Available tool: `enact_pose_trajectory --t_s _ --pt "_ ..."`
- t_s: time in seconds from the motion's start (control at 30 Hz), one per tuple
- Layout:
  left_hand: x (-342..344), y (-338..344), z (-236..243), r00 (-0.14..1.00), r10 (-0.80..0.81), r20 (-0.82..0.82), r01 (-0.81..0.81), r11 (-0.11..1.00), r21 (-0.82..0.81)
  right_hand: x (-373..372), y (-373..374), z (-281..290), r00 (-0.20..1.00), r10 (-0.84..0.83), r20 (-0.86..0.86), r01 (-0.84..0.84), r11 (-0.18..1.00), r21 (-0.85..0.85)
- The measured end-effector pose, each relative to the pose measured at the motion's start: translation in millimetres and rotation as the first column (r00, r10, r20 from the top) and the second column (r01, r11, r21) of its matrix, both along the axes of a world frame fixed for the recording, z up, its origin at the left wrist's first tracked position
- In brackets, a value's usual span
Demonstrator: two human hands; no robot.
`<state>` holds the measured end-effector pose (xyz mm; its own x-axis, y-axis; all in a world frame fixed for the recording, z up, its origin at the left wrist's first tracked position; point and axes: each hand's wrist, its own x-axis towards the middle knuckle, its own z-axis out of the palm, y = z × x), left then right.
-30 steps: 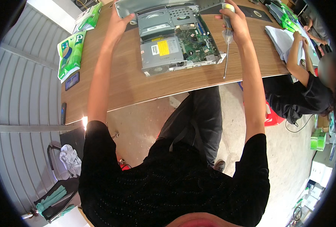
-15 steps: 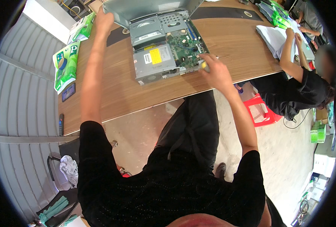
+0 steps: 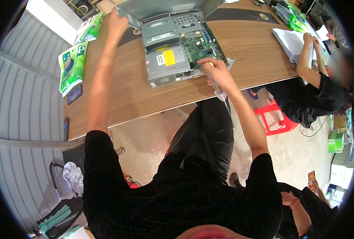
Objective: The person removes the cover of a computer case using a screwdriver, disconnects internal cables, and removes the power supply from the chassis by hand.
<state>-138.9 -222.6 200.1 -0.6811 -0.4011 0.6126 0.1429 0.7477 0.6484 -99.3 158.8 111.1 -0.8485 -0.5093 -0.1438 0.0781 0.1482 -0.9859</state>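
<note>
While the cover (image 3: 161, 12) stands raised along its far side, the case (image 3: 171, 79) lies open on the table (image 3: 125, 93), showing what is in it. A grey metal box (image 3: 155, 71) with a yellow label fills the near left part; behind it sits a flat metal plate (image 3: 157, 30), and beside that a perforated plate (image 3: 187, 20). On the right, a green board (image 3: 196, 46) with blue slots lies along the case wall. Two green bags (image 3: 72, 68) rest at the table's left end, their contents hidden, near a phone (image 3: 74, 95) and a remote (image 3: 66, 128). The case lies between and ahead of the hands: the left hand (image 3: 119, 24) is beyond its far left corner, fingers closed on the cover's left end; the right hand (image 3: 217, 74) is at its near right corner, curled around a screwdriver (image 3: 221, 95) whose shaft points back past the table edge. Its forefinger reaches over the case's near edge beside the board; whether it touches, I cannot tell.
</note>
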Motion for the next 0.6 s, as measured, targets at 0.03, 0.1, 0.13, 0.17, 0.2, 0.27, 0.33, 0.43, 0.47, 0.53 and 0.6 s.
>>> enact_pose_trajectory --t_s 0.03,0.1,0.13,0.17,0.2,0.27,0.33,0.43,0.47,0.53,0.6 --pt "0 0 1 1.0 0.015 0.009 -0.014 0.999 -0.05 -6 1 1 0.999 0.023 -0.041 -0.022 0.999 0.029" --pt "0 -1 2 1.0 0.01 0.001 -0.01 0.999 -0.043 -13 5 2 0.995 0.075 -0.064 -0.071 0.995 0.064" --pt "0 -1 0 1.0 0.012 -0.007 -0.013 0.999 -0.038 -14 5 5 0.987 0.134 -0.085 -0.125 0.987 0.098" --pt "-1 -2 -2 1.0 0.009 -0.007 -0.009 0.999 -0.032 -10 4 6 0.988 0.131 -0.084 -0.122 0.987 0.103" --pt "-3 -4 -4 1.0 0.001 -0.027 -0.002 0.998 -0.055 -4 1 7 0.99 0.083 -0.111 -0.076 0.995 0.062" --pt "-5 -12 -10 0.999 -0.008 -0.039 0.005 0.997 -0.074 4 -4 9 0.991 0.034 -0.127 -0.032 0.999 0.022" --pt "-9 -18 -12 0.999 -0.012 -0.047 0.008 0.996 -0.09 5 -5 9 0.985 0.056 -0.162 -0.026 0.983 0.183" --pt "-5 -18 -16 1.0 0.007 -0.011 -0.008 0.994 -0.11 -6 11 0 0.87 -0.003 -0.494 0.158 0.949 0.273" --pt "-4 -20 -16 1.0 0.008 -0.011 -0.009 0.994 -0.105 -12 20 2 0.87 0.001 -0.494 0.157 0.948 0.277" --pt "-3 -22 -18 0.999 0.045 -0.007 -0.046 0.989 -0.143 -26 44 6 0.61 -0.066 -0.79 0.48 0.824 0.302" --pt "-2 -23 -19 0.998 0.054 0.011 -0.052 0.987 -0.153 -45 68 -13 0.687 -0.092 -0.721 0.466 0.817 0.34"
